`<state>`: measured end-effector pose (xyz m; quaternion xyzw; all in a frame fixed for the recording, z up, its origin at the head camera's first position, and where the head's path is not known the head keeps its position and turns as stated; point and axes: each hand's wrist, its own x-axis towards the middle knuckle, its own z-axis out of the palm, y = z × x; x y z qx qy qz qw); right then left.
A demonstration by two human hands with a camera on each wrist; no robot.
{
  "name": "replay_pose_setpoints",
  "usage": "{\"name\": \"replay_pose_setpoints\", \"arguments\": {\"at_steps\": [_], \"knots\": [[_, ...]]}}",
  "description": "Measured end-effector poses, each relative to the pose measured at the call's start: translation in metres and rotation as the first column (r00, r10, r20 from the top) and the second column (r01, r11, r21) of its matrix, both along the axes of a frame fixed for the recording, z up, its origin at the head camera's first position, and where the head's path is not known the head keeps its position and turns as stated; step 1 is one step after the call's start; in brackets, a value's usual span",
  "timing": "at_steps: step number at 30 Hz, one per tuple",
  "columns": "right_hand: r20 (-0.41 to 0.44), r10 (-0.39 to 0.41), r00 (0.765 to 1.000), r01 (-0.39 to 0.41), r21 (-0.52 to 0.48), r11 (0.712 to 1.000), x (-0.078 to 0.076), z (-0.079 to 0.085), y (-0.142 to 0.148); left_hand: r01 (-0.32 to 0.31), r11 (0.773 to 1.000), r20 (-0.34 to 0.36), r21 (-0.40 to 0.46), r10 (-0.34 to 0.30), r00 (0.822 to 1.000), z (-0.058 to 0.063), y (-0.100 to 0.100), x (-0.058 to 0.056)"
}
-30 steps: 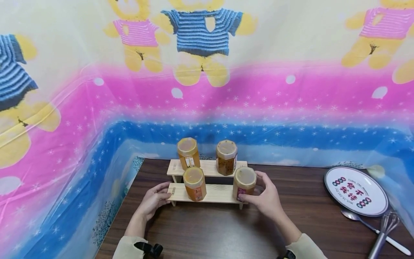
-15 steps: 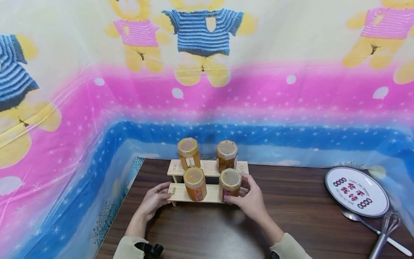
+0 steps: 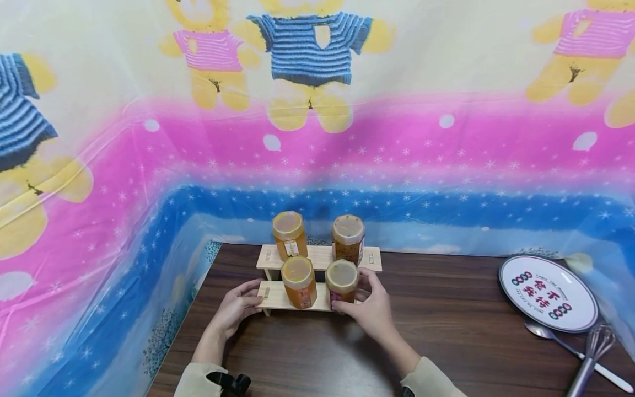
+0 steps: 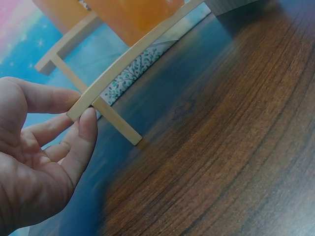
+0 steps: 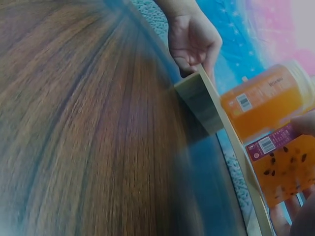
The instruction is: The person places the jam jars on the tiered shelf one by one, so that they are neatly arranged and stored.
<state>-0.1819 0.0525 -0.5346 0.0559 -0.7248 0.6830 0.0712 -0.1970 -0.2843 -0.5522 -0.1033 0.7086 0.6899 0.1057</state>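
Note:
My left hand [image 3: 237, 306] pinches the left end of the lower wooden shelf [image 3: 274, 296]; in the left wrist view, thumb and fingers close on the board's edge. My right hand [image 3: 371, 306] grips a jar [image 3: 342, 278] with a purple label, standing on that shelf's right part. Dark seeds show in its orange filling in the right wrist view. To its left stands an orange jar [image 3: 300, 284]. Behind, the upper wooden shelf [image 3: 319, 258] bears a yellow jar [image 3: 289, 236] and a seeded brown jar [image 3: 348, 240].
On the dark wooden table [image 3: 446, 309], a white plate [image 3: 548, 293] with red lettering lies at the right. A spoon [image 3: 541, 331] and a metal whisk [image 3: 591, 353] are in front of it. A printed cloth [image 3: 407, 209] hangs behind the table.
My right hand has moved left along the lower shelf with the purple-labelled jar, bringing it nearer the orange jar. My left hand has stayed on the shelf's end.

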Motion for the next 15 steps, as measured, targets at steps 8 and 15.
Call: {"name": "replay_pose_setpoints", "arguments": {"at_steps": [8, 15], "knots": [[-0.030, -0.032, 0.999, 0.033, 0.023, 0.999, 0.000, -0.001, -0.012, 0.003, 1.000, 0.000, 0.003, -0.003, 1.000, 0.001, 0.000, 0.001], [-0.056, -0.049, 0.997, 0.050, 0.025, 0.998, -0.001, -0.002, -0.019, -0.004, 1.000, 0.005, 0.013, 0.004, 1.000, 0.001, 0.000, 0.000]]}}
